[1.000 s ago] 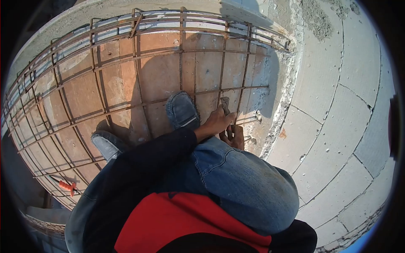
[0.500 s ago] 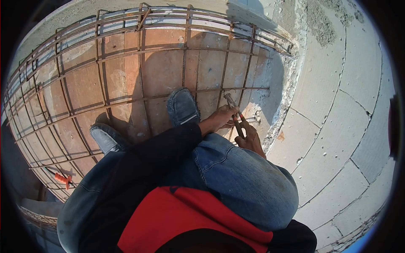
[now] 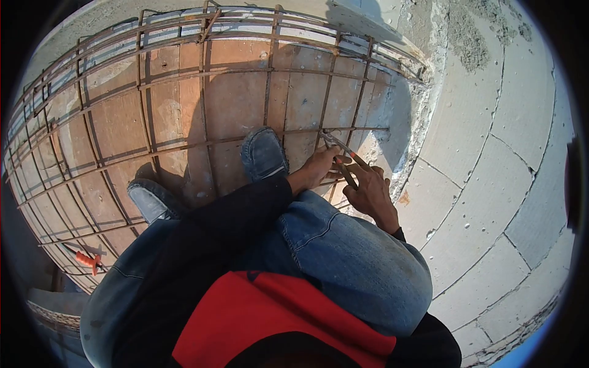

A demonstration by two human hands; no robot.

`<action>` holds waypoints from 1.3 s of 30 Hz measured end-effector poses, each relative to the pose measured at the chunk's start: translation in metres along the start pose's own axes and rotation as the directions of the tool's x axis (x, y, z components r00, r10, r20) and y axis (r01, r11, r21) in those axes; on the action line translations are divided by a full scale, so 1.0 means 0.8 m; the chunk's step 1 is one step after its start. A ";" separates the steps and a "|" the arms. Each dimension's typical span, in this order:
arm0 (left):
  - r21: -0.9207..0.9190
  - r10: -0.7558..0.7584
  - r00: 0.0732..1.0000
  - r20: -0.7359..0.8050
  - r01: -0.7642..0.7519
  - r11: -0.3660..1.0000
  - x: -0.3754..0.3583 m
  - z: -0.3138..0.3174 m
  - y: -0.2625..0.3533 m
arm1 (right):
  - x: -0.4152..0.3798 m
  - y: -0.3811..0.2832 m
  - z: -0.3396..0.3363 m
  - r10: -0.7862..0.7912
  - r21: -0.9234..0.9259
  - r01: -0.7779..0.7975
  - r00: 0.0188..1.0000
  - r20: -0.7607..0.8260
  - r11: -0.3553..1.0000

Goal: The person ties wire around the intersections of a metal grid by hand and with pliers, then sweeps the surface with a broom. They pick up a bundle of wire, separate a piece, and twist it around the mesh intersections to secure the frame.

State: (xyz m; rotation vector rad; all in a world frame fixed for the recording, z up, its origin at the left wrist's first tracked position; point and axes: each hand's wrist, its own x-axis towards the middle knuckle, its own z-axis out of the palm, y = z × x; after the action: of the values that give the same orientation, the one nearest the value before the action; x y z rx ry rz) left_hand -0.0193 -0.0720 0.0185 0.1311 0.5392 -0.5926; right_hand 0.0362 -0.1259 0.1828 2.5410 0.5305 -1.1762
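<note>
My right hand [image 3: 372, 191] grips the handles of a pair of pincers [image 3: 359, 162], which are spread apart. Their jaws lie at a crossing of the rusty rebar mesh [image 3: 270, 72]. Close beside the jaws, my left hand [image 3: 316, 167] has its fingers bent together in a pinch near the same crossing. What lies between those fingers is too small to make out. Under the mesh are reddish-brown boards [image 3: 236, 101].
My shoes [image 3: 265, 153] rest at the mesh, between its bars. A tool with an orange handle [image 3: 89, 260] lies at the lower left. Pale block masonry [image 3: 472, 202] runs along the right, and a concrete edge [image 3: 374, 24] borders the top.
The pincers' handles have spread and their jaws have tilted left onto the bar crossing. My right hand has turned and opened out a little; my left hand has shifted slightly left.
</note>
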 end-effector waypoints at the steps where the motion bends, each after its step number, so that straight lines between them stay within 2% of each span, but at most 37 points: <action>1: -0.003 -0.003 1.000 0.002 0.003 1.000 0.000 0.003 0.001 | -0.002 -0.008 -0.006 0.004 -0.002 -0.004 1.000 0.002 1.000; 4: -0.104 0.007 0.999 -0.039 -0.011 0.995 0.009 0.013 -0.001 | -0.005 -0.012 -0.013 0.053 -0.065 -0.056 0.997 -0.049 0.996; 6: -0.013 -0.005 0.999 -0.048 0.004 1.000 0.018 0.010 -0.003 | 0.006 0.018 0.009 -0.042 -0.098 0.023 0.978 -0.202 0.995; 8: 0.011 -0.018 0.999 -0.050 0.019 1.000 0.019 0.016 -0.002 | 0.019 0.068 0.028 -0.082 -0.173 0.058 0.987 -0.137 0.983; 10: 0.038 -0.024 0.998 -0.053 0.026 0.999 0.017 0.018 0.004 | 0.024 0.072 0.025 -0.258 -0.139 0.242 0.959 -0.116 0.960; 11: -0.003 -0.058 0.997 -0.055 0.058 0.998 0.014 0.017 0.006 | 0.024 0.074 0.025 -0.261 -0.139 0.246 0.959 -0.110 0.959; 12: -0.046 -0.096 0.994 -0.056 0.093 0.995 0.009 0.015 0.004 | 0.018 0.048 0.007 -0.028 0.176 -0.005 0.983 0.183 0.984; 13: -0.084 -0.124 0.992 -0.013 0.122 0.989 0.007 0.010 0.008 | 0.023 0.033 -0.005 0.102 0.377 -0.324 0.858 0.503 0.868; 14: -0.081 -0.113 0.993 -0.040 0.110 0.991 0.003 0.007 0.009 | 0.020 0.038 0.005 -0.033 0.710 -0.549 0.781 0.624 0.440; 15: -0.197 -0.125 0.992 0.031 0.129 0.972 0.001 0.002 0.008 | 0.016 0.032 0.011 -0.135 0.753 -0.646 0.741 0.658 0.127; 16: -0.311 -0.128 0.986 0.105 0.155 0.938 -0.001 0.002 0.008 | 0.012 0.024 0.016 -0.238 0.689 -0.699 0.714 0.658 -0.193; 18: -0.395 -0.142 0.982 0.126 0.182 0.901 -0.005 0.013 0.013 | 0.007 0.015 0.031 -0.297 0.674 -0.668 0.744 0.599 -0.315; 20: -0.468 -0.183 0.972 0.146 0.230 0.853 -0.005 0.024 0.014 | 0.009 0.023 0.024 -0.260 0.714 -0.639 0.769 0.584 -0.286; 21: -0.471 -0.192 0.981 0.010 0.174 0.865 -0.002 0.032 0.010 | 0.011 0.046 0.018 -0.194 0.753 -0.658 0.735 0.650 0.032; 22: -0.458 -0.196 0.973 -0.120 0.121 0.881 0.006 0.041 0.005 | 0.015 0.046 0.006 -0.110 0.702 -0.623 0.716 0.689 0.346; 23: -0.423 -0.125 0.967 -0.220 0.021 0.906 0.019 0.050 -0.004 | 0.014 0.045 -0.010 0.031 0.641 -0.527 0.785 0.618 0.558; 24: -0.420 -0.127 0.968 -0.218 0.025 0.907 0.034 0.059 -0.008 | 0.018 0.054 -0.017 0.142 0.410 -0.393 0.841 0.521 0.823; 25: -0.422 -0.098 0.943 -0.319 -0.049 0.905 0.048 0.070 -0.008 | 0.011 0.067 -0.001 0.116 0.185 -0.162 0.965 0.237 0.969; 26: -0.414 -0.079 0.906 -0.415 -0.111 0.903 0.056 0.078 -0.013 | -0.001 0.077 0.021 -0.008 -0.116 0.004 0.999 -0.040 0.993; 27: -0.425 -0.082 0.878 -0.471 -0.144 0.894 0.056 0.086 -0.006 | -0.006 0.054 0.008 -0.030 -0.269 -0.010 0.989 -0.145 0.963; 28: -0.423 -0.096 0.877 -0.470 -0.129 0.897 0.064 0.085 -0.011 | -0.001 0.048 0.013 -0.121 -0.351 0.025 0.959 -0.256 0.936; 30: -0.335 -0.052 0.866 -0.497 -0.137 0.932 0.073 0.079 -0.021 | 0.015 0.058 0.028 0.079 -0.127 -0.097 0.987 -0.139 0.987; 32: -0.274 -0.019 0.849 -0.528 -0.149 0.950 0.075 0.082 -0.014 | 0.024 0.078 0.034 0.026 -0.077 -0.043 0.979 -0.204 0.996; 34: -0.346 -0.056 0.880 -0.471 -0.126 0.930 0.067 0.083 -0.015 | 0.017 0.076 0.020 -0.054 -0.039 0.049 0.990 -0.134 0.998; 35: -0.328 -0.097 0.896 -0.434 -0.057 0.943 0.062 0.079 -0.011 | 0.019 0.080 0.018 -0.118 -0.107 0.105 0.986 -0.120 0.989; 36: -0.331 -0.083 0.897 -0.435 -0.074 0.941 0.054 0.073 -0.011 | 0.020 0.075 0.010 -0.133 -0.117 0.118 0.983 -0.124 0.986; 37: -0.222 -0.059 0.927 -0.371 -0.026 0.975 0.041 0.064 -0.010 | 0.025 0.067 -0.002 0.063 0.117 -0.083 0.985 0.163 0.990; 38: -0.103 -0.047 0.950 -0.309 0.016 0.995 0.029 0.051 -0.008 | 0.028 0.059 -0.008 0.178 0.270 -0.335 0.862 0.474 0.903; 39: -0.176 -0.081 0.972 -0.220 0.042 0.983 0.018 0.041 -0.007 | 0.022 0.060 -0.002 0.094 0.596 -0.518 0.797 0.596 0.614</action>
State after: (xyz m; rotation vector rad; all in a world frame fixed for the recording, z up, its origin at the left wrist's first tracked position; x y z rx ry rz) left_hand 0.0020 -0.0923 0.0392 0.0194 0.8158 -0.5928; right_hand 0.0690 -0.1640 0.1750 2.5033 -0.6798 -2.1325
